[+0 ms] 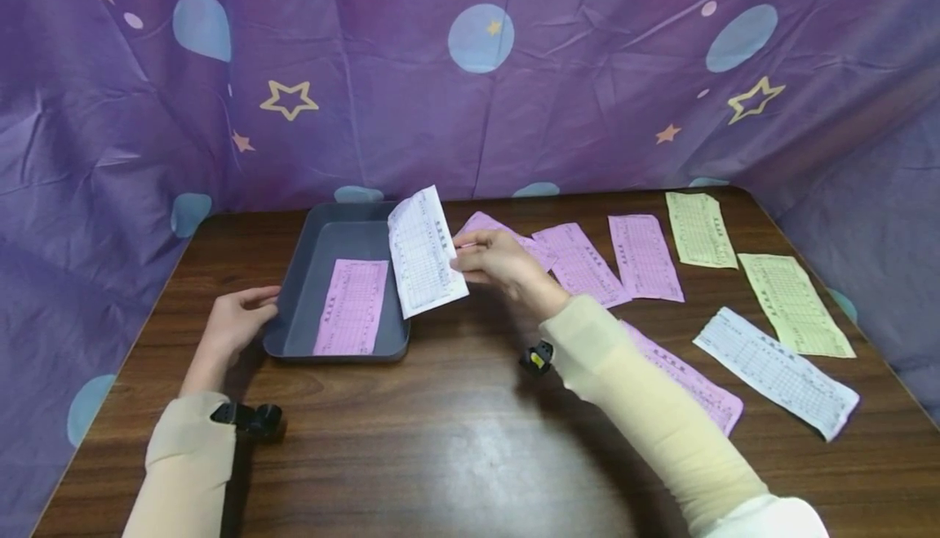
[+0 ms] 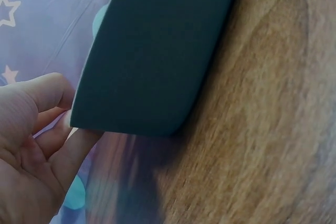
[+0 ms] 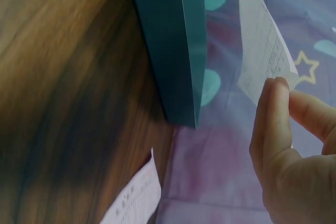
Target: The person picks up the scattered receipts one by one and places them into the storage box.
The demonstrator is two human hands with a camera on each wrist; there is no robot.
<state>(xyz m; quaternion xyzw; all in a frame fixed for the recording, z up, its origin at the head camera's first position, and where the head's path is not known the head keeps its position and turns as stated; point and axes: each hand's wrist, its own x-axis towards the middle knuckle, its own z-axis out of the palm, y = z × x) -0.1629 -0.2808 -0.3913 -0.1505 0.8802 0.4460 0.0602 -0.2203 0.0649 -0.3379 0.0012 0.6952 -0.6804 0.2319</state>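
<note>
The step in hand looks to be carrying a white slip (image 1: pixel 427 252) to the dark grey tray (image 1: pixel 303 293). The right hand (image 1: pixel 507 267) has its thumb and fingers pinched together on the slip's right edge, holding the paper up and tilted; in the head view it overlaps the tray's right rim, and the right wrist view shows it above the wall with a gap between. The left hand (image 1: pixel 235 322) is clamped on the tray's left rim, fingers bent over the edge, which seems meant to steady it. Inside the tray, one pink slip (image 1: pixel 352 308) lies flat toward the near end, with bare floor beyond it and along its left side. To the right on the desk (image 1: pixel 455 448) lie four more pink slips (image 1: pixel 646 256), two green slips (image 1: pixel 701 229) and a pale blue slip (image 1: pixel 777 373). The next move would seem to call for bringing the white slip further left, past the rim, and laying it down before the pinch is loosened; thin paper could drift or catch on the wall if freed too high.
</note>
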